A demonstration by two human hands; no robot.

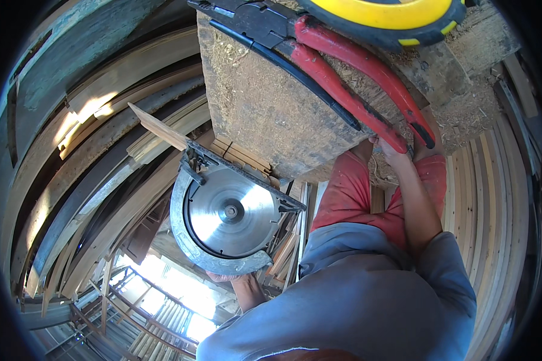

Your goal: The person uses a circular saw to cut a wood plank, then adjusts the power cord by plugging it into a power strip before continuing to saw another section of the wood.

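Note:
At the left, a circular saw [229, 210] is tilted so that its bright round blade faces up at me, beside the bench edge. My left hand [224, 277] is closed at the saw's lower side, its fingers mostly hidden behind the curved metal guard [194, 240]. Over the bench's near edge, my right hand [392, 151] is closed just under the handles of red-handled pliers [349, 84]. Those handles partly cover its fingers, and what they grip cannot be made out. A dark slender rod [289, 75] runs alongside the pliers.
Sawdust covers the wooden bench [253, 108]. A yellow and black ring-shaped thing [385, 15] is at its far side. A pointed wood strip [156, 126] juts out past the saw's base. Stacked boards [102, 162] line the left, with more planks [488, 222] on the right.

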